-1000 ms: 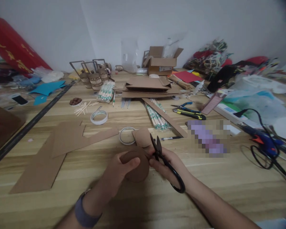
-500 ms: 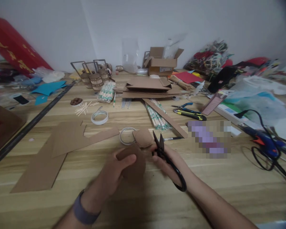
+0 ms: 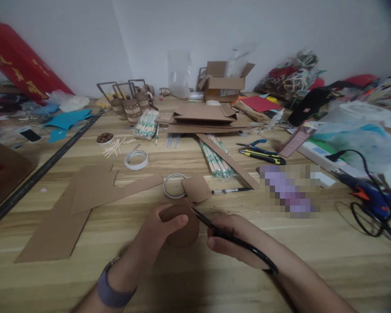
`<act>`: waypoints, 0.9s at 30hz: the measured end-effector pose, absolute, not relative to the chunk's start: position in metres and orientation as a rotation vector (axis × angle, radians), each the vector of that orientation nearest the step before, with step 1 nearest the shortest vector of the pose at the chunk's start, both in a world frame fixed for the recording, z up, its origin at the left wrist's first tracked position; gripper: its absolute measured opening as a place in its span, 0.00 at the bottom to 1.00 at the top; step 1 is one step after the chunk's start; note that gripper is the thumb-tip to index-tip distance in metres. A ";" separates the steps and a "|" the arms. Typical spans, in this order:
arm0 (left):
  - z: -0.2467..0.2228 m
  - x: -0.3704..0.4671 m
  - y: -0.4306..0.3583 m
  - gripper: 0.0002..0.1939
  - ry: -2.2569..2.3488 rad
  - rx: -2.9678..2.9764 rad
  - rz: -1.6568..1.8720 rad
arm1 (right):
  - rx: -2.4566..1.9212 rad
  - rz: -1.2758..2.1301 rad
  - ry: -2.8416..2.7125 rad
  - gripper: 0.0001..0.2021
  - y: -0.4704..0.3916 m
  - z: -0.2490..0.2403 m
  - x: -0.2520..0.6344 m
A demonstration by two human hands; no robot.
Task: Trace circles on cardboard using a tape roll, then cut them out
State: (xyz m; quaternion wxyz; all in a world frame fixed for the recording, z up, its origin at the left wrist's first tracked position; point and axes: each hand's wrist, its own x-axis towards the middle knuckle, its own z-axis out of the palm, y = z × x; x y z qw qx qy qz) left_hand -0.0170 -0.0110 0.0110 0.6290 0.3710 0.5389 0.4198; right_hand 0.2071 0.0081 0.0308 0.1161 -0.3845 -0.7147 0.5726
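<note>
A round brown cardboard disc [image 3: 182,232] is pinched in my left hand [image 3: 158,230], thumb on top, low over the wooden table. My right hand [image 3: 236,239] is wrapped round black-handled scissors [image 3: 247,247]. Their blades point left and reach the disc's upper right edge; whether they are fully closed is hard to tell. Just beyond lies a smaller cardboard piece with a rounded shape [image 3: 197,189], overlapping a tape ring [image 3: 175,186]. A pen [image 3: 233,190] rests to its right.
Cut cardboard sheets [image 3: 60,221] lie at the left. Another tape roll [image 3: 136,160], bundled sticks [image 3: 217,158], a yellow cutter [image 3: 263,157] and pliers [image 3: 257,147] are farther back. A blue glue gun [image 3: 371,200] with its cable lies right.
The scissors have swung left and down from pointing upward, and their tips now meet the disc's edge. My right hand has turned with them. My left hand keeps its hold on the disc.
</note>
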 end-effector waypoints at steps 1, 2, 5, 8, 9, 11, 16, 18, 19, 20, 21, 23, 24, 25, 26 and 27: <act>0.010 -0.017 -0.011 0.22 1.239 0.851 0.950 | -1.116 1.685 -2.090 0.20 0.008 0.030 0.207; 0.009 -0.017 -0.011 0.22 1.251 0.852 0.941 | -1.114 1.688 -2.087 0.20 0.007 0.030 0.207; 0.007 -0.016 -0.011 0.22 1.293 0.858 0.920 | -1.156 1.675 -2.080 0.19 0.006 0.027 0.205; 0.010 -0.015 -0.012 0.21 1.243 0.885 0.881 | -1.176 1.668 -2.076 0.18 0.005 0.024 0.203; 0.011 -0.015 -0.012 0.20 1.213 0.897 0.864 | -1.172 1.669 -2.074 0.19 0.005 0.023 0.202; 0.012 -0.014 -0.013 0.19 1.175 0.918 0.833 | -1.159 1.675 -2.068 0.20 0.005 0.022 0.202; 0.012 -0.014 -0.012 0.20 1.141 0.941 0.806 | -1.130 1.730 -2.045 0.22 0.006 0.022 0.202; 0.011 -0.014 -0.012 0.19 1.121 0.946 0.809 | -1.122 1.725 -2.050 0.23 0.006 0.023 0.202; 0.011 -0.014 -0.011 0.19 1.117 0.949 0.812 | -1.114 1.710 -2.054 0.24 0.006 0.024 0.202; 0.010 -0.013 -0.011 0.19 1.115 0.951 0.818 | -1.103 1.685 -2.062 0.24 0.006 0.024 0.202; 0.010 -0.013 -0.011 0.19 1.114 0.953 0.825 | -1.089 1.659 -2.072 0.24 0.006 0.024 0.202; 0.010 -0.012 -0.011 0.18 1.122 0.945 0.838 | -1.053 1.618 -2.094 0.23 0.006 0.024 0.203; 0.010 -0.012 -0.011 0.17 1.122 0.938 0.844 | -1.034 1.606 -2.104 0.23 0.006 0.023 0.203; 0.010 -0.011 -0.012 0.17 1.114 0.932 0.850 | -1.014 1.599 -2.109 0.23 0.006 0.022 0.203; 0.010 -0.010 -0.012 0.17 1.102 0.930 0.853 | -0.991 1.598 -2.109 0.23 0.006 0.021 0.204; 0.011 -0.010 -0.013 0.17 1.090 0.929 0.856 | -0.968 1.596 -2.107 0.24 0.006 0.020 0.204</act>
